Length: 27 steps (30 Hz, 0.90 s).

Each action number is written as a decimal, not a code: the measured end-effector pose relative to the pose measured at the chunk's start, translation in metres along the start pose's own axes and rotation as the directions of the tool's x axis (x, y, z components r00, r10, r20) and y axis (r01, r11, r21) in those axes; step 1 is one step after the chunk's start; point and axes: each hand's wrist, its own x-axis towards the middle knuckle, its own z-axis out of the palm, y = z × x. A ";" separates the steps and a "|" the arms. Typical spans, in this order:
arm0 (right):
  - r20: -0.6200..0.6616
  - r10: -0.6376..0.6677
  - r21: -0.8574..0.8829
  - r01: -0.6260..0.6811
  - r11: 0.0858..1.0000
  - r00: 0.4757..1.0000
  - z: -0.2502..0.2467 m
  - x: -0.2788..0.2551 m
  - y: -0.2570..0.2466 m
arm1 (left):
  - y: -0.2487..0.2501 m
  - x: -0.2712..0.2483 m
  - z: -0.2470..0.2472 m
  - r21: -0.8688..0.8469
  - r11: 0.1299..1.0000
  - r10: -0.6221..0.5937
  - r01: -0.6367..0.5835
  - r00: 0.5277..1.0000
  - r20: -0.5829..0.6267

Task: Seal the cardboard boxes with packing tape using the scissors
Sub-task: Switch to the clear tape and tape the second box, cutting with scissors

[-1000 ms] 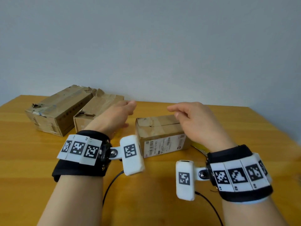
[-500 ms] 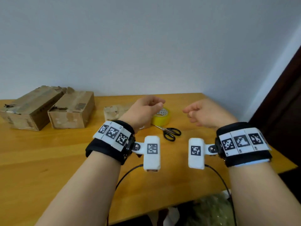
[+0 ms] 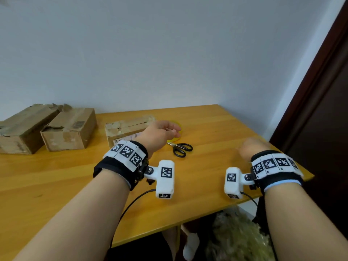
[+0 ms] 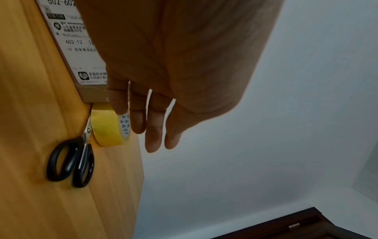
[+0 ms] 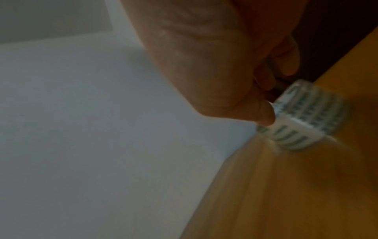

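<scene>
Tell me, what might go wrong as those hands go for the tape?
1. The scissors lie with their blades against the yellow tape roll, just beside the left hand. Grabbing the roll could catch a blade or drag the scissors along.
2. The white printed roll by the right hand seems to sit near the edge of the table. The view is blurred, but a clumsy nudge might knock it off.
</scene>
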 end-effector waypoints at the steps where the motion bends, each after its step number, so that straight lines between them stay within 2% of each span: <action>1: 0.015 0.003 -0.036 -0.002 0.999 1.000 0.006 0.005 0.002 | -0.001 0.001 0.001 -0.006 1.000 -0.014 0.014 1.000 0.004; 5: 0.000 -0.042 -0.045 0.042 0.998 0.999 0.015 0.002 -0.004 | -0.008 0.004 0.002 -0.007 0.998 -0.057 0.057 0.998 0.004; 8: 0.045 -0.202 0.140 0.194 0.971 0.978 0.014 -0.014 -0.024 | -0.010 0.005 -0.001 -0.014 0.997 -0.069 0.069 0.998 0.003; 9: 0.053 -0.250 0.278 0.226 0.933 0.967 0.011 -0.019 -0.033 | -0.011 0.006 -0.003 -0.016 0.998 -0.067 0.066 0.998 -0.001; 11: 0.051 -0.348 0.548 0.265 0.794 0.936 -0.001 -0.030 -0.052 | -0.009 0.006 -0.009 -0.023 0.998 -0.052 0.052 0.999 -0.013; 14: 0.038 -0.478 0.715 0.310 0.627 0.878 -0.026 -0.045 -0.075 | -0.004 0.006 -0.024 -0.064 0.998 -0.027 0.023 0.997 -0.070; 18: -0.029 -0.606 0.803 0.380 0.460 0.795 -0.056 -0.059 -0.097 | 0.005 0.004 -0.053 -0.104 0.994 0.017 -0.035 0.986 -0.168; 23: -0.140 -0.694 0.805 0.489 0.336 0.706 -0.071 -0.068 -0.127 | 0.009 0.001 -0.090 -0.239 0.965 0.062 -0.112 0.976 -0.208; 27: -0.254 -0.708 0.779 0.573 0.255 0.660 -0.069 -0.068 -0.159 | 0.002 0.001 -0.118 -0.363 0.917 0.070 -0.166 0.963 -0.261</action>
